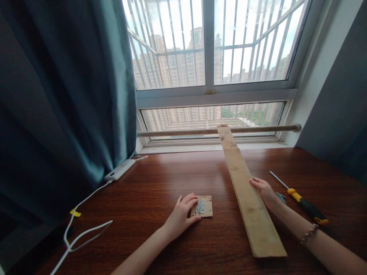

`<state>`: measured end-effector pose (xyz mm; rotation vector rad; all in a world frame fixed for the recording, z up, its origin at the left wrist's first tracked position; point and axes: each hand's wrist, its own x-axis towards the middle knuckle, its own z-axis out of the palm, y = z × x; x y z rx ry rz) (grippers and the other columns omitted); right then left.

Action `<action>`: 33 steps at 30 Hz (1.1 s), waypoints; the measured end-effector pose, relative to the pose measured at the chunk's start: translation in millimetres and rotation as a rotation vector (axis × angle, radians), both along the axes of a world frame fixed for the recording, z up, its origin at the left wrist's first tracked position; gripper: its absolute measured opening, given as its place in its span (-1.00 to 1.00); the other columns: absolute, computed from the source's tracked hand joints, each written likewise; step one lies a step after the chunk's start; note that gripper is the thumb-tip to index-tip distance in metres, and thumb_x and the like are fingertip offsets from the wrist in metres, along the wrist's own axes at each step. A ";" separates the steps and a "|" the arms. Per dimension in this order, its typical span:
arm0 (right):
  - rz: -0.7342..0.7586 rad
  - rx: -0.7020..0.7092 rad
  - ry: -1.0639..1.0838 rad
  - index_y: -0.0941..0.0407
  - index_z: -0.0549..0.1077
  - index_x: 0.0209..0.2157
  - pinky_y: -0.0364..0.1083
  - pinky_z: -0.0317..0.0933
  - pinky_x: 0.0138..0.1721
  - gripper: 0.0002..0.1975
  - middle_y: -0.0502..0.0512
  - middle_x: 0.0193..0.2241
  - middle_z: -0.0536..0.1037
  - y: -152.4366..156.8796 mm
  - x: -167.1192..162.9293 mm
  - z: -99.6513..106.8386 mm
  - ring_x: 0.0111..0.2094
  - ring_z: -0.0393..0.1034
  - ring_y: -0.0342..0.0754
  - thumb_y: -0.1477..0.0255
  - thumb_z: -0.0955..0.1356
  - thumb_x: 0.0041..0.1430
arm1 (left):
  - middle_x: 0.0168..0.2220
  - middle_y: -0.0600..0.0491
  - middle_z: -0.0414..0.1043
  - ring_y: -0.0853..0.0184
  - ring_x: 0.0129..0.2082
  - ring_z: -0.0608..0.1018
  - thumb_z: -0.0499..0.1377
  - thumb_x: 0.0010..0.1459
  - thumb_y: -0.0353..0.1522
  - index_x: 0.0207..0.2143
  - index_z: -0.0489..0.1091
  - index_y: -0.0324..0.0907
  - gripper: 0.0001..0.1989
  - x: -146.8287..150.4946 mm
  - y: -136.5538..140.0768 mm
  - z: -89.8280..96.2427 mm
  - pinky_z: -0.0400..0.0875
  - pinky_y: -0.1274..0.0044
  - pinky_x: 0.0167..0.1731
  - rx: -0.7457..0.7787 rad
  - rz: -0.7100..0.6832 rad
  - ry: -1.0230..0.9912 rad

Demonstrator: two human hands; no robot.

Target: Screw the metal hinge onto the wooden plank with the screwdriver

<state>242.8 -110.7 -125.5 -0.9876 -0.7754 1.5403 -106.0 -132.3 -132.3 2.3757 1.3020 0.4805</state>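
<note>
My left hand (pixel 183 212) has its fingers and thumb curled round the left part of a small square wooden piece (pixel 208 211) lying on the table. On that piece sits a metal hinge (pixel 202 206), partly covered by my fingertips. My right hand (pixel 266 191) grips the right edge of a long wooden board (pixel 249 191), its thumb side on the top face. The board slants away from me, and its far end reaches the rail by the window. Right of my right hand lies a small group of screws (pixel 281 197), beside a yellow and black screwdriver (pixel 305 206).
The table (pixel 177 172) is dark, glossy wood. At its left lie a white power bank (pixel 120 170) and a looping white cable (pixel 69 233). A blue curtain (pixel 114 95) hangs at the left. A horizontal rail (pixel 180 133) crosses before the barred window (pixel 172 46).
</note>
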 end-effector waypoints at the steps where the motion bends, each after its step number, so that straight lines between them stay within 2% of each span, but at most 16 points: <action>1: -0.004 -0.004 -0.008 0.13 0.45 -0.24 -0.10 0.40 -0.39 -0.78 0.07 -0.30 0.60 -0.4 0.1 0.1 -0.36 0.51 -0.01 0.42 0.37 0.01 | 0.14 -0.07 0.23 0.15 0.19 0.17 0.19 0.04 -0.19 0.04 0.26 -0.06 -0.52 -1.2 -1.4 -1.5 -0.13 0.11 0.15 0.009 -0.008 0.003; 6: -0.045 -0.016 -0.075 0.12 0.47 -0.25 -0.13 0.38 -0.45 -0.77 0.07 -0.36 0.60 -2.1 0.3 -0.8 -0.41 0.50 -0.03 0.38 0.38 0.00 | 0.16 -0.07 0.21 0.16 0.22 0.11 0.11 0.11 -0.17 0.09 0.22 -0.06 -0.52 -5.6 -6.9 -4.5 -0.13 0.11 0.15 0.053 -0.037 0.010; 11: -0.117 0.007 -0.171 0.09 0.49 -0.24 -0.03 0.41 -0.41 -0.72 0.11 -0.37 0.60 -6.9 0.8 -6.1 -0.36 0.51 0.08 0.29 0.39 -0.03 | 0.15 -0.05 0.23 0.19 0.22 0.12 0.09 0.13 -0.19 0.07 0.22 -0.07 -0.55 -4.1 -8.6 -3.8 -0.16 0.14 0.17 0.094 -0.041 0.019; 16: -0.142 -0.003 -0.194 0.10 0.49 -0.25 -0.02 0.41 -0.43 -0.68 0.13 -0.38 0.60 -11.3 0.8 -10.1 -0.36 0.51 0.10 0.24 0.40 -0.07 | 0.14 -0.04 0.24 0.22 0.22 0.11 0.06 0.16 -0.21 0.05 0.24 -0.09 -0.60 -2.1 -8.3 -4.7 -0.15 0.17 0.17 0.113 -0.038 0.015; 24: -0.158 0.005 -0.216 0.10 0.48 -0.24 -0.07 0.40 -0.44 -0.70 0.08 -0.38 0.60 -16.5 -1.0 -7.6 -0.37 0.50 0.04 0.29 0.39 -0.05 | 0.16 -0.02 0.21 0.25 0.23 0.09 0.06 0.17 -0.23 0.09 0.20 -0.08 -0.58 2.8 -10.2 -5.2 -0.15 0.18 0.17 0.115 -0.014 -0.008; 33: -0.166 0.018 -0.234 0.12 0.49 -0.35 -0.08 0.37 -0.44 -0.78 0.09 -0.37 0.60 -22.2 -4.6 -0.8 -0.38 0.49 0.05 0.30 0.38 -0.06 | 0.14 -0.02 0.24 0.24 0.23 0.09 0.05 0.18 -0.24 0.09 0.19 -0.05 -0.59 7.6 -8.6 -5.2 -0.17 0.15 0.16 0.085 -0.070 0.002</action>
